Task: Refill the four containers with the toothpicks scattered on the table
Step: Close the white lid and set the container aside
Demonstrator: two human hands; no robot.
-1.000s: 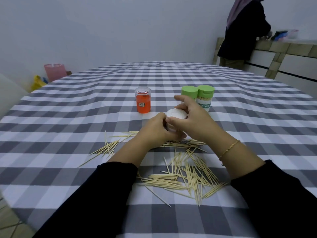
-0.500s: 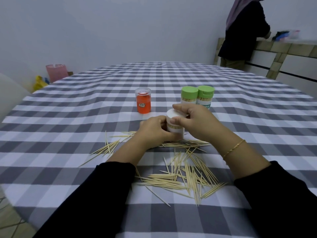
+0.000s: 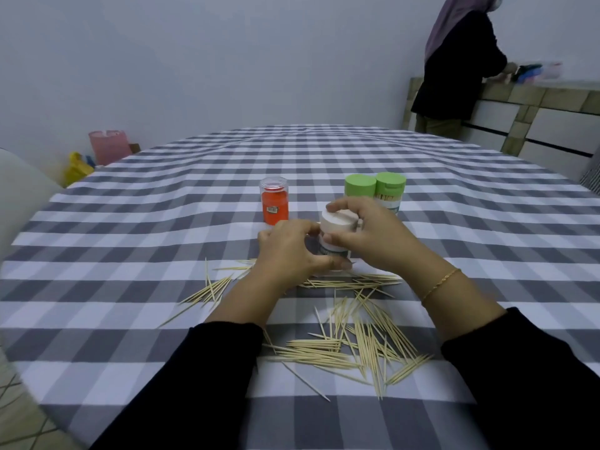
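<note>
Head view: both hands meet on the white-lidded container (image 3: 336, 237), which stands just above the near scatter of toothpicks. The left hand (image 3: 289, 251) wraps its curled fingers round the lower body, and the right hand (image 3: 370, 233) curls over the white lid (image 3: 337, 220), fingertips on its far edge and thumb on the near side. Whether the lid is being pressed on or worked off cannot be told from this moment. The main risk, as I judge it, sits right there: the container looks tilted slightly between the two grips, so if the lid pops free suddenly or the left hand loosens, whatever is inside could spill back onto the counter (image 3: 470, 228). Directly below the wrists lie the toothpicks (image 3: 350, 345), one fan beneath the right forearm, another strip just under the hands, a smaller bundle to the left of the left wrist; a dragging sleeve (image 3: 207, 368) could sweep them toward the near edge. Just beyond the hands stand the orange container (image 3: 274, 205) and the two green-lidded containers (image 3: 375, 190), close enough that a jerk of the right hand might knock them over. Much of the task seems undone.
</note>
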